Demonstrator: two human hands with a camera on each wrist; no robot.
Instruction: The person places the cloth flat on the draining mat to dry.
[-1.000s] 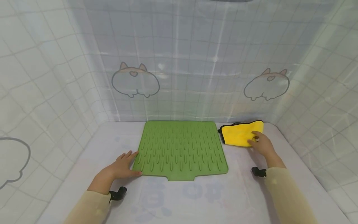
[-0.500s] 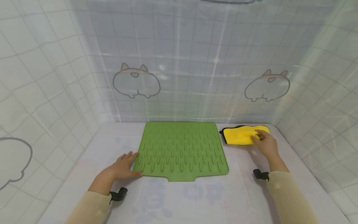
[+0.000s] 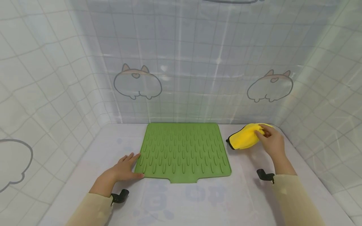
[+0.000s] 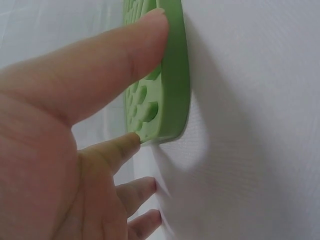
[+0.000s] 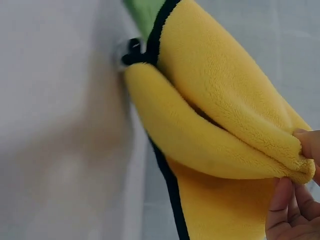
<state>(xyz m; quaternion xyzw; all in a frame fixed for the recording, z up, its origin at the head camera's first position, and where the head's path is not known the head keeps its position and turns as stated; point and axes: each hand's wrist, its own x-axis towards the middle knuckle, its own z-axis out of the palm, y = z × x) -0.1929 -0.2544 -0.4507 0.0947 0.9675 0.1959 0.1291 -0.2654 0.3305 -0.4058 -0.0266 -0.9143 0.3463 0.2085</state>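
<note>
A green ridged mat (image 3: pixel 182 149) lies flat on the table, its small tab toward me. My left hand (image 3: pixel 121 169) rests at the mat's near left corner with fingers spread; in the left wrist view the thumb (image 4: pixel 145 45) lies over the raised edge and the index fingertip touches the corner. To the right of the mat, my right hand (image 3: pixel 272 142) pinches a yellow cloth (image 3: pixel 245 137) with black trim. In the right wrist view the plush cloth (image 5: pixel 220 85) hangs in folds from the fingertips, its black-edged corner with a small loop low near the table.
A white table covering (image 3: pixel 198 204) with faint blue print surrounds the mat. A tiled-pattern sheet with cartoon drawings forms the back wall (image 3: pixel 192 78) and both side walls. Small black devices (image 3: pixel 120 196) are strapped at both wrists.
My right hand has gathered the yellow cloth and drawn it up and to the right, so it is now bunched and partly lifted. The left hand and the mat stay in place.
</note>
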